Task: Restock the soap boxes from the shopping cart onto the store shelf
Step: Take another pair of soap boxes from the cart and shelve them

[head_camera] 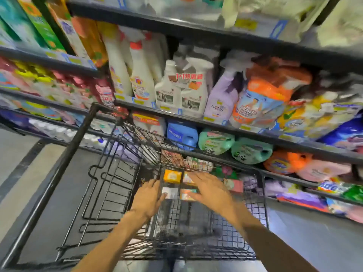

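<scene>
- While both arms reach into the cart (pixel 263 195), the soap boxes (pixel 177 186) lie at its far end, just under the shelf (pixel 225 127), probably so they can be gathered together.
- Left hand (pixel 150 195): fingers straight and close together, touching the pale box's (pixel 169 192) left side.
- Right hand (pixel 210 188): fingers spread flat over the right-hand boxes.
- Boxes lie flat, broad faces up; long axes seem left-right, though blur leaves that unsure.

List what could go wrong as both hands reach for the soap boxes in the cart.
1. The left hand and right hand spread flat over several small soap boxes; scooping them together may drop one.
2. A dropped box could slip through the cart wire mesh.
3. The shelf looks crowded; neighbours may topple.
</scene>
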